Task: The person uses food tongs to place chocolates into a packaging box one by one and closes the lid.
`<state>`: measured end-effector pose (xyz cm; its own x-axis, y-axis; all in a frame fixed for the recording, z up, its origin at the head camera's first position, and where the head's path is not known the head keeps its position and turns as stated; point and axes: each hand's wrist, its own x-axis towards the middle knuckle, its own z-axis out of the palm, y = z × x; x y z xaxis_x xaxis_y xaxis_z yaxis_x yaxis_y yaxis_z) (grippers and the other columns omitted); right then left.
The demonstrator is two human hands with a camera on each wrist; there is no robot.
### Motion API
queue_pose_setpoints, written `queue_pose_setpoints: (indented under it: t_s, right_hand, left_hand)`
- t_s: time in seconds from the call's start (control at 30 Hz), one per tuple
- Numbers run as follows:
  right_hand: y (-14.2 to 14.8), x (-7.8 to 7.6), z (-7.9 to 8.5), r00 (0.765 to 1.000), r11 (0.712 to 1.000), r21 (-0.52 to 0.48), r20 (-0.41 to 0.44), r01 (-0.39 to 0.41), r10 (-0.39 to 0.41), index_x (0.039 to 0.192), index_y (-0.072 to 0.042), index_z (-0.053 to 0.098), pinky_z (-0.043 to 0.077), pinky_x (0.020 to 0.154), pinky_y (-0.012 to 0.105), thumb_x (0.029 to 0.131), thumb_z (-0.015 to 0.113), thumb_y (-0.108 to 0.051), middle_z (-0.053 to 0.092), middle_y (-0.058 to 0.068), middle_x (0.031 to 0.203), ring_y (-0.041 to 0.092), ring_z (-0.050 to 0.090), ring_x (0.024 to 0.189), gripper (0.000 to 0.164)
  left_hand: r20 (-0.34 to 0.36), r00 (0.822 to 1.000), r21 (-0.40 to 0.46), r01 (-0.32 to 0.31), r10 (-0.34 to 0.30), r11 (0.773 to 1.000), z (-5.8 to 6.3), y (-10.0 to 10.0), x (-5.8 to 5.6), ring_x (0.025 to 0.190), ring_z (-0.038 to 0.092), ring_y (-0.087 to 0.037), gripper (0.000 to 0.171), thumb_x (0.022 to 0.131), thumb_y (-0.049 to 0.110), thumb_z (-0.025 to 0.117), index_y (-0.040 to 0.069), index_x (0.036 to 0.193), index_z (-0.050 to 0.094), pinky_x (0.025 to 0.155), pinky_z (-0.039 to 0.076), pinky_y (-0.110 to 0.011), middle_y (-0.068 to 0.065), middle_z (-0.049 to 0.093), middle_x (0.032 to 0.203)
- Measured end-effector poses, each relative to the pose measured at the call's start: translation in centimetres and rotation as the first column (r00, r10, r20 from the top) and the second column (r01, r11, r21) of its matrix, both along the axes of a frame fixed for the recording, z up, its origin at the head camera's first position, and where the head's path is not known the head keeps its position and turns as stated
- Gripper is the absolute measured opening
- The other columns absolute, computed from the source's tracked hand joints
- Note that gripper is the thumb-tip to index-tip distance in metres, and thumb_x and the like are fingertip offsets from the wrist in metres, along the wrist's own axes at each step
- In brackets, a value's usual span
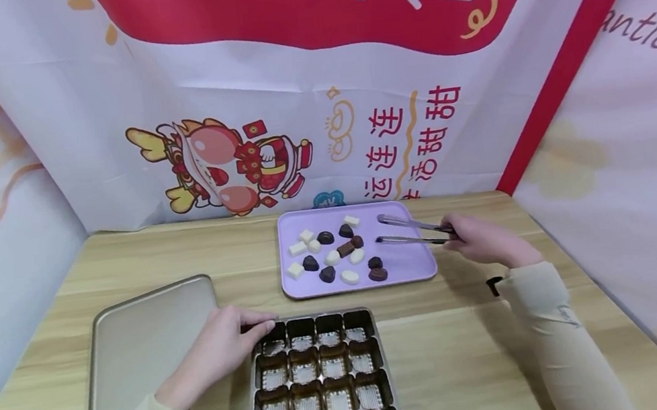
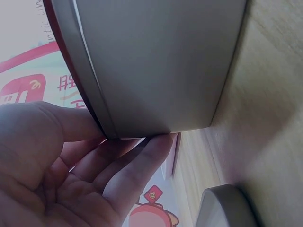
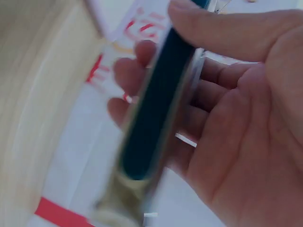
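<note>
My right hand (image 1: 478,238) grips the handle end of metal tongs (image 1: 414,239). Their two arms stand apart over the right part of a lilac tray (image 1: 421,269), with no chocolate between the tips. Several white, dark and brown chocolates (image 1: 345,248) lie loose on that tray. In the right wrist view the tongs (image 3: 154,113), blurred, show a dark strip along the handle. My left hand (image 1: 228,338) holds the far left corner of a tin box (image 1: 393,387), thumb at the rim and fingers against its outer wall. A brown divided insert (image 1: 333,350) with bare compartments fills the box.
A flat metal lid (image 1: 150,347) lies on the wooden table (image 1: 443,354), left of the box. Printed cloth (image 1: 315,85) hangs behind the table, close beyond the lilac tray, with more cloth at both sides. The box's near end is cut off by the frame.
</note>
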<state>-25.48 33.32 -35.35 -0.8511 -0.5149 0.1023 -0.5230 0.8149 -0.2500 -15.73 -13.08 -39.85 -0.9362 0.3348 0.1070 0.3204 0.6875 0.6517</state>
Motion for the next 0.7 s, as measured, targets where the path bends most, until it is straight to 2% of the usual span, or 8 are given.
queue_pose_setpoints:
  t_s: [0.17, 0.37, 0.43, 0.53, 0.6, 0.7]
  right_hand:
    - [-2.5, 1.6, 1.2, 0.998, 1.000, 0.005, -0.063, 0.004, -0.004, 0.105, -0.004, 0.050, 0.039, 0.062, 0.032, 0.089, 0.065, -0.013, 0.046, -0.001, 0.075, 0.015, 0.045, 0.067, 0.024]
    - [-4.9, 2.8, 2.2, 0.995, 0.997, 0.035, -0.070, 0.067, -0.065, 0.116, -0.006, 0.053, 0.044, 0.068, 0.036, 0.093, 0.059, -0.034, 0.057, 0.000, 0.092, 0.016, 0.054, 0.079, 0.036]
    - [-5.4, 2.8, 2.2, 0.995, 0.996, 0.050, -0.071, 0.075, -0.072, 0.112, -0.009, 0.056, 0.044, 0.069, 0.036, 0.093, 0.058, -0.039, 0.058, -0.001, 0.092, 0.016, 0.054, 0.080, 0.036]
    - [-5.7, 2.9, 1.7, 0.995, 0.993, 0.090, -0.076, 0.073, -0.066, 0.098, -0.014, 0.058, 0.041, 0.064, 0.033, 0.093, 0.058, -0.044, 0.055, -0.004, 0.079, 0.014, 0.051, 0.071, 0.031]
    - [-5.9, 3.0, 1.3, 0.994, 0.991, 0.117, -0.092, 0.070, -0.059, 0.087, -0.016, 0.056, 0.038, 0.058, 0.032, 0.092, 0.058, -0.046, 0.049, -0.006, 0.069, 0.013, 0.047, 0.064, 0.030]
    - [-6.3, 3.2, 0.8, 0.991, 0.989, 0.142, -0.132, 0.049, -0.030, 0.079, -0.017, 0.052, 0.037, 0.053, 0.032, 0.091, 0.060, -0.046, 0.044, -0.007, 0.062, 0.012, 0.044, 0.057, 0.032]
  left_hand:
    - [-0.019, 1.000, -0.010, 0.006, -0.007, 1.000, -0.1, -0.3, -0.3, 0.103, 0.062, -0.025, 0.020, 0.088, 0.020, 0.067, 0.014, 0.106, 0.072, 0.088, 0.045, -0.042, 0.001, 0.068, 0.104]
    - [-0.062, 0.998, -0.010, -0.004, 0.003, 1.000, 0.1, -0.2, 0.0, 0.101, 0.063, -0.026, 0.020, 0.088, 0.018, 0.068, 0.013, 0.106, 0.072, 0.087, 0.046, -0.042, -0.001, 0.068, 0.103]
    - [-0.090, 0.996, -0.003, -0.006, 0.006, 1.000, 0.0, 0.0, 0.1, 0.099, 0.064, -0.026, 0.019, 0.087, 0.017, 0.068, 0.013, 0.105, 0.072, 0.087, 0.046, -0.041, -0.001, 0.069, 0.102]
    - [-0.118, 0.993, 0.008, -0.001, 0.002, 1.000, -0.2, 0.4, 0.3, 0.096, 0.065, -0.024, 0.017, 0.086, 0.016, 0.069, 0.012, 0.103, 0.073, 0.086, 0.047, -0.039, -0.001, 0.069, 0.100]
    - [-0.123, 0.992, 0.012, -0.001, 0.002, 1.000, -0.2, 0.7, 0.5, 0.096, 0.065, -0.023, 0.016, 0.086, 0.015, 0.069, 0.013, 0.102, 0.073, 0.085, 0.047, -0.038, -0.001, 0.069, 0.099]
    - [-0.118, 0.993, 0.014, -0.005, 0.006, 1.000, -0.2, 1.0, 0.6, 0.097, 0.065, -0.022, 0.016, 0.086, 0.016, 0.069, 0.013, 0.102, 0.073, 0.086, 0.047, -0.037, 0.000, 0.069, 0.099]
